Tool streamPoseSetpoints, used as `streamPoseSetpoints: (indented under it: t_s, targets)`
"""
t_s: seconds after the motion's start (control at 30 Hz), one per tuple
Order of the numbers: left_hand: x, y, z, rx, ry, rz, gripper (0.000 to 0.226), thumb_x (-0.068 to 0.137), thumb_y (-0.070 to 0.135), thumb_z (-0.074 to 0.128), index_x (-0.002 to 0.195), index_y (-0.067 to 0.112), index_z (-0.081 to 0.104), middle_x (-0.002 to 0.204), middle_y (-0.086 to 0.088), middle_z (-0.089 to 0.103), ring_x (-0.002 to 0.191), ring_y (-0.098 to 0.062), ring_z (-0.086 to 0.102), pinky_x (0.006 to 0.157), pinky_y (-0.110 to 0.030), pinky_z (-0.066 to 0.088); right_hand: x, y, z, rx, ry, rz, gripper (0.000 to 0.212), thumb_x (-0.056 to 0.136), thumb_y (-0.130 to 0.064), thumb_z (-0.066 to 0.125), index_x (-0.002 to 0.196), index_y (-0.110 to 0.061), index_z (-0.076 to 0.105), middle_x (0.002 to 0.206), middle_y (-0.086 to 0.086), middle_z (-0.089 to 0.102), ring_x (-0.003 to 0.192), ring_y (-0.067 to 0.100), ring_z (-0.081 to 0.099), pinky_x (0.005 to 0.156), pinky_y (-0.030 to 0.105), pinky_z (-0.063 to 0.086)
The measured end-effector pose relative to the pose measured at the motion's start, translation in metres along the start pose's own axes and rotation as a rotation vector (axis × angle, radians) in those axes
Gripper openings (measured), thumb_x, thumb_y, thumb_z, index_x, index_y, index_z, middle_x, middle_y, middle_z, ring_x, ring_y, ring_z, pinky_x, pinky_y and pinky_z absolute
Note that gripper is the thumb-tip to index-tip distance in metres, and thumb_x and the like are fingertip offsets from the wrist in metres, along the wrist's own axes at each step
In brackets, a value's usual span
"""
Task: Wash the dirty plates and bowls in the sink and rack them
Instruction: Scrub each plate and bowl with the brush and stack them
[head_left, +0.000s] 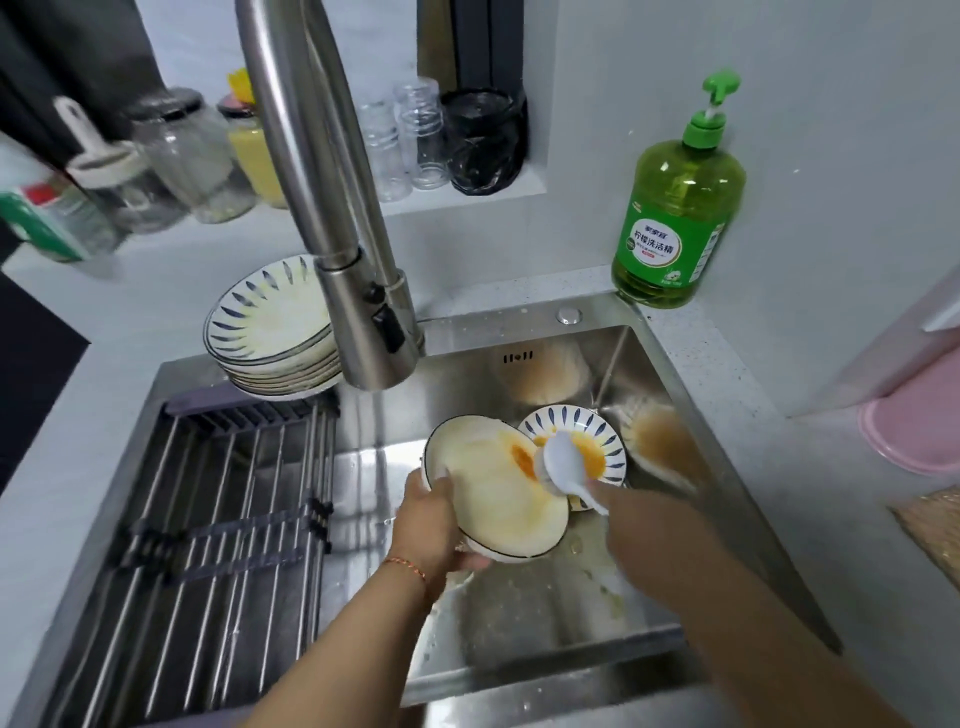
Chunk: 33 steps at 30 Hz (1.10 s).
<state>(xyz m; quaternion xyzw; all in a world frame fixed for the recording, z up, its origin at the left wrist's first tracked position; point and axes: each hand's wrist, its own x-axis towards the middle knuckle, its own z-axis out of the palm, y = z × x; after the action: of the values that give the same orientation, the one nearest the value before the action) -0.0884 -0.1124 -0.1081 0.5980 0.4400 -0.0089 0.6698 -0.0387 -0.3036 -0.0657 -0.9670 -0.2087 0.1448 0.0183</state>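
Presently we hold the dirty plate (498, 499) tilted over the sink (675, 374), left hand (431, 519) gripping its rim so runoff drains. Our right hand (631, 525) grasps the white brush (563, 462), bristles on the orange stain. Another dirty plate (587, 441) waits behind.

Bright, even light from above me; glare streaks my sink's (524, 639) steel. Jars (171, 156) at ten o'clock blur, and edges bow from wide-angle distortion.

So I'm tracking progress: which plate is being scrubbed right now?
The plate gripped by the left hand, brush on its orange stain; the other lies flat behind.
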Motion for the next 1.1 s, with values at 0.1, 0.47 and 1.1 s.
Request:
streamPoseSetpoints:
  t_s: [0.1,0.47,1.1]
  targets:
    - [-0.023,-0.01,-0.013,-0.135,-0.1,0.008,0.011,0.102,0.038,0.04,0.103,0.031,0.049,0.113,0.0,0.059,0.096,-0.031,0.063,0.051,-0.045,0.056,0.004,-0.017,-0.006,0.032,-0.09,-0.035,0.042,0.1,-0.022,0.026,0.139,-0.025,0.041,0.114,-0.004,0.059,0.101,0.016,0.058,0.077,0.022,0.045]
    - [-0.047,-0.008,-0.043,-0.173,-0.128,0.087,0.031,0.101,0.05,0.03,0.109,0.029,0.051,0.106,-0.005,0.065,0.074,-0.027,0.07,0.043,-0.037,0.052,-0.026,-0.088,-0.031,-0.15,-0.239,-0.261,0.052,0.096,-0.013,0.037,0.144,-0.032,0.036,0.134,-0.001,0.052,0.121,0.024,0.051,0.092,0.036,0.045]
    - [-0.058,-0.012,-0.072,-0.244,-0.219,0.171,0.031,0.1,0.051,0.032,0.113,0.033,0.053,0.103,-0.002,0.068,0.07,-0.027,0.071,0.042,-0.035,0.051,-0.016,-0.092,-0.047,0.254,-0.256,0.149,0.042,0.099,-0.048,0.037,0.126,-0.023,0.057,0.108,0.002,0.058,0.109,0.026,0.057,0.096,0.036,0.044]
